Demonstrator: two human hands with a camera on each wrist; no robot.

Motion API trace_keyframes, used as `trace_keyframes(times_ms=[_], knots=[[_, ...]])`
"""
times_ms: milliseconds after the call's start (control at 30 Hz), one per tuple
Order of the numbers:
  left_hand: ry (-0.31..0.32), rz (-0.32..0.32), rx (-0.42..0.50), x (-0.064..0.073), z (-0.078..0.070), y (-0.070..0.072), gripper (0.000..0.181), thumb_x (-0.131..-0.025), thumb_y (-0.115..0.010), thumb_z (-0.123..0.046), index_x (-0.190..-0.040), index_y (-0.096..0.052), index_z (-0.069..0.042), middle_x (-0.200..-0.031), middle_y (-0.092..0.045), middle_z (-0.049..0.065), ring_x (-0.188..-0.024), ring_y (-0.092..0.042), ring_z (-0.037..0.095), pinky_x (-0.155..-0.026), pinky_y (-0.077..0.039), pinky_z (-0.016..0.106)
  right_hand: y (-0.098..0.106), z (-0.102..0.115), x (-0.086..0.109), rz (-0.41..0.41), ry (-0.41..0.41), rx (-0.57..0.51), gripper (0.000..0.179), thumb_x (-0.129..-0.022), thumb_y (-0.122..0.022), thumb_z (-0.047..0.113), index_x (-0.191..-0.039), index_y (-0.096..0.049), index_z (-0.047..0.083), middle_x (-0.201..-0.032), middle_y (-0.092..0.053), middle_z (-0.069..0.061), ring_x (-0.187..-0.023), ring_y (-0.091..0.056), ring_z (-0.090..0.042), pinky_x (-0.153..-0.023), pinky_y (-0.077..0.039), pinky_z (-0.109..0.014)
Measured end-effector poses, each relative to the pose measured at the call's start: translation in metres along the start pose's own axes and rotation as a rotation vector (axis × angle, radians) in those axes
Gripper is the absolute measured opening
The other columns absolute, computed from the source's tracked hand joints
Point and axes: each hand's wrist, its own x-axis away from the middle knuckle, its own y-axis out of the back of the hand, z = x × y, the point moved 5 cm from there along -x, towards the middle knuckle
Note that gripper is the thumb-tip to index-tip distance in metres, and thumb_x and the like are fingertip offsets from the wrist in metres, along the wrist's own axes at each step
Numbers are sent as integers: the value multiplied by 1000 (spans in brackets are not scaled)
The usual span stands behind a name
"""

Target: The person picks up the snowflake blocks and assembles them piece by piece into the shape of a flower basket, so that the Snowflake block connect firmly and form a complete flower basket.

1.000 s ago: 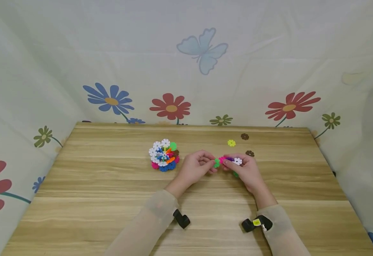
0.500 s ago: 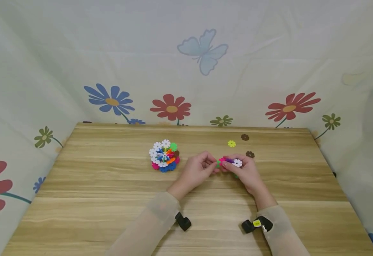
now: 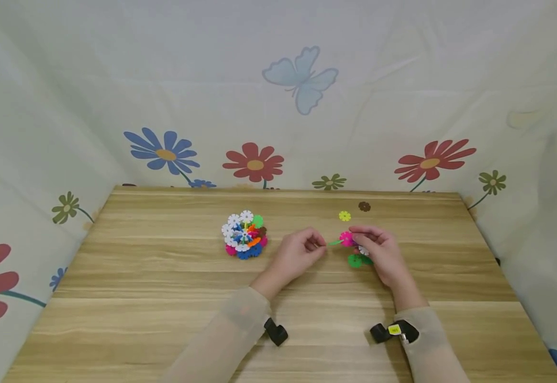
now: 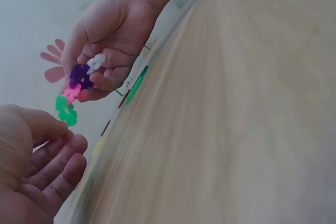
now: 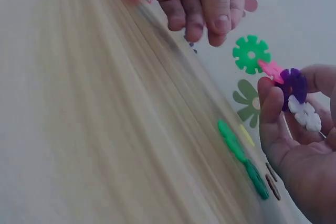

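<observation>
My right hand (image 3: 384,258) pinches a short chain of notched snowflake discs between thumb and fingers. In the right wrist view the chain runs from a green disc (image 5: 242,56) through a pink disc (image 5: 271,70) and a purple disc (image 5: 297,84) to a white disc (image 5: 310,118). The green disc sticks out free toward my left hand (image 3: 300,252), whose loosely bent fingers hold nothing. A small gap separates its fingertips from that disc in the right wrist view. Under the right hand, a light green disc (image 3: 354,260) and a darker green one (image 5: 257,179) lie joined on the table.
A multicoloured ball-like cluster of discs (image 3: 245,246) stands left of my left hand. Beyond the right hand lie a yellow disc (image 3: 345,216) and a brown disc (image 3: 364,206). The wooden table (image 3: 163,298) ends at a flower-print curtain (image 3: 355,106).
The left fingers have let go of the green disc. My right hand has moved right with the chain, uncovering the green pair and covering the nearer brown disc in the head view.
</observation>
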Motion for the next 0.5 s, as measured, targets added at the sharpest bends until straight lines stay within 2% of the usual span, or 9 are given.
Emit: trace_keyframes(times_ms=[100, 200, 367, 433, 500], knots=[[17, 51, -40, -4, -3, -11, 4, -100, -80, -14, -101, -76, -14, -91, -74, -7, -82, -68, 6, -78, -59, 25, 10, 1, 1, -42, -19, -27, 27, -108, -66, 4, -129, -69, -12, -110, -78, 2, -87, -69, -9, -75, -62, -23], [-6, 123, -111, -10, -7, -27, 5, -99, -80, -17, -103, -78, -13, -90, -73, -9, -81, -65, 3, -77, -57, 22, 18, 1, 1, -74, -39, -50, 28, -111, -62, 6, -134, -70, -7, -114, -76, 3, -86, -67, -10, -75, -61, -22], [-143, 231, -291, -19, -24, -54, 25, -97, -82, -19, -120, -81, -9, -98, -75, -3, -88, -63, 5, -84, -53, 20, 26, 1, 1, -112, -55, -54, 32, -114, -56, 8, -139, -69, -5, -114, -75, 2, -85, -64, -10, -78, -58, -20], [-191, 263, -386, -21, -32, -61, 32, -98, -83, -23, -127, -80, -10, -105, -76, -1, -92, -62, 8, -84, -52, 21, 28, 1, 0, -116, -55, -56, 33, -114, -55, 8, -140, -68, -6, -119, -76, 0, -89, -64, -9, -81, -58, -19], [-212, 285, -472, -22, -37, -65, 36, -100, -83, -28, -132, -79, -13, -109, -76, 0, -95, -60, 10, -83, -51, 22, 29, 1, 0, -113, -63, -64, 34, -114, -53, 8, -142, -66, -8, -127, -74, -4, -95, -66, -7, -87, -58, -18]])
